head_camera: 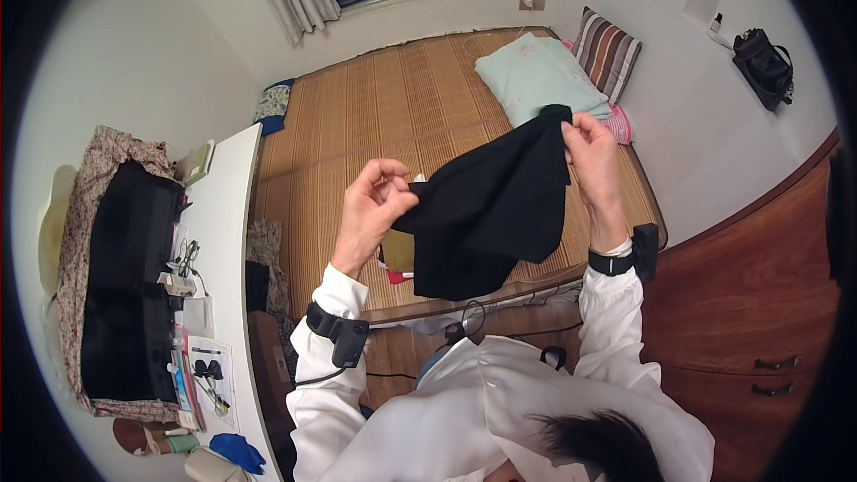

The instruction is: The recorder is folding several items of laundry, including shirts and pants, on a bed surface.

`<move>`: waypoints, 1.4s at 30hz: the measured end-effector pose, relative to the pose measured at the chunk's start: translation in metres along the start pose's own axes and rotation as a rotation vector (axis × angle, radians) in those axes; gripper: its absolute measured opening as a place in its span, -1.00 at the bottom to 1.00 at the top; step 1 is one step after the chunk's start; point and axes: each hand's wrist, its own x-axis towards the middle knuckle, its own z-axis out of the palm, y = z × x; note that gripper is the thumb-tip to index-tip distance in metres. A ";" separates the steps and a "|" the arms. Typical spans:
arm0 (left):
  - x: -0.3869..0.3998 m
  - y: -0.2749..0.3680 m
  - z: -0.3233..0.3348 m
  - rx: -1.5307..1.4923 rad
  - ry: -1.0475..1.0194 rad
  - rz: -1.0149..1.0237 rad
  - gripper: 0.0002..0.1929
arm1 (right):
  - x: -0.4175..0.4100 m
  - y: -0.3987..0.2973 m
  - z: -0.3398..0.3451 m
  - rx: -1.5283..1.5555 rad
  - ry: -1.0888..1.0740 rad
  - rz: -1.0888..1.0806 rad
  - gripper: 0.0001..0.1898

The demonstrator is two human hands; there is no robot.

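A black cloth garment (492, 194) is stretched between my two hands above a bed with a bamboo mat (375, 107). My left hand (378, 207) pinches its left corner between thumb and fingers. Higher up, my right hand (592, 150) grips the upper right corner. The lower folds hang down near the bed's front edge; whether they touch the mat I cannot tell. Partly behind the garment, an olive cloth (399, 251) lies on the mat with something red under it. Both my wrists carry black strapped devices.
A folded pale green quilt (535, 73) and a striped cushion (608, 53) are at the bed's far right. A white desk (234, 227) with a television (130, 281), cables and small items stands at the left. A wooden cabinet (743, 294) is on the right.
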 end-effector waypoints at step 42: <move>-0.045 -0.007 0.034 0.221 0.212 0.206 -0.76 | -0.002 -0.019 0.009 0.376 0.157 -0.013 -0.83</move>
